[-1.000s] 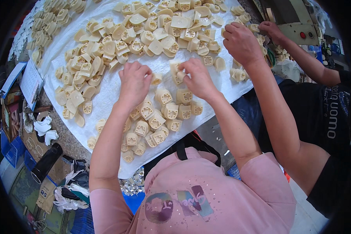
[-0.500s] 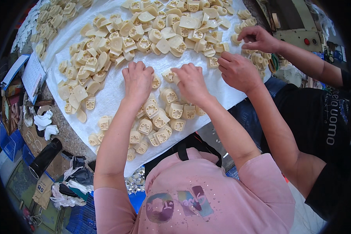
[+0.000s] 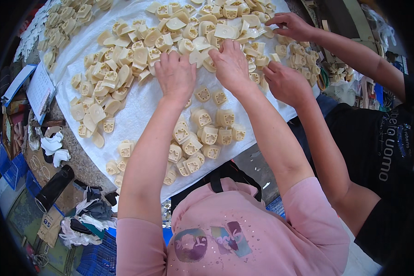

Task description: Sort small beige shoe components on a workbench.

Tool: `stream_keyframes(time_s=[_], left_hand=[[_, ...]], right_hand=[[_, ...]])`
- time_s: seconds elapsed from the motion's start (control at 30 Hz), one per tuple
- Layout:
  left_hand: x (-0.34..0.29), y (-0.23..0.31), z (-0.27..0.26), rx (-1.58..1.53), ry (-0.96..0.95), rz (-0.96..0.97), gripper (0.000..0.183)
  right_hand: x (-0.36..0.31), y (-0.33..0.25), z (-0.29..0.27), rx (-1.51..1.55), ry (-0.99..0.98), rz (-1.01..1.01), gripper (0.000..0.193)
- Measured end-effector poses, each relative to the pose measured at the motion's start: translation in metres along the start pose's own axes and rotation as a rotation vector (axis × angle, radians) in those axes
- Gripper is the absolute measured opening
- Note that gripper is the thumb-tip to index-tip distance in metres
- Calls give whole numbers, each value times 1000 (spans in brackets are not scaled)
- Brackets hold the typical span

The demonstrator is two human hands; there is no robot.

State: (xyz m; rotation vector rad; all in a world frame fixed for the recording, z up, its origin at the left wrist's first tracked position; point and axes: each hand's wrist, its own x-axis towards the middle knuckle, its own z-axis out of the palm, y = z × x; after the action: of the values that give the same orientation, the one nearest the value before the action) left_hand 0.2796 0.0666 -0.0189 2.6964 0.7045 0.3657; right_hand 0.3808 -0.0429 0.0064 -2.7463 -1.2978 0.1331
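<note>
I see L hand (image 3: 175, 77) at near edge of cream parts pile (image 3: 140, 56), fingers bent, can't tell if gripping a pc; R hand (image 3: 230, 63) just rt of it, fingers curled at same pile, hold hidden from me; smaller cluster (image 3: 209, 135) body side of both hands; co-worker's hand (image 3: 287, 84) rt of R hand
</note>
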Motion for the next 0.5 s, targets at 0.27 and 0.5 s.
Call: stream_keyframes(time_s=[0.27, 0.5], left_hand=[[4, 1, 6, -226, -8, -180, 12], [-41, 0, -13, -277, 97, 260, 12]], right_hand=[[-52, 13, -16, 280, -9, -56, 28], [-72, 20, 8, 231, -262, -46, 30]])
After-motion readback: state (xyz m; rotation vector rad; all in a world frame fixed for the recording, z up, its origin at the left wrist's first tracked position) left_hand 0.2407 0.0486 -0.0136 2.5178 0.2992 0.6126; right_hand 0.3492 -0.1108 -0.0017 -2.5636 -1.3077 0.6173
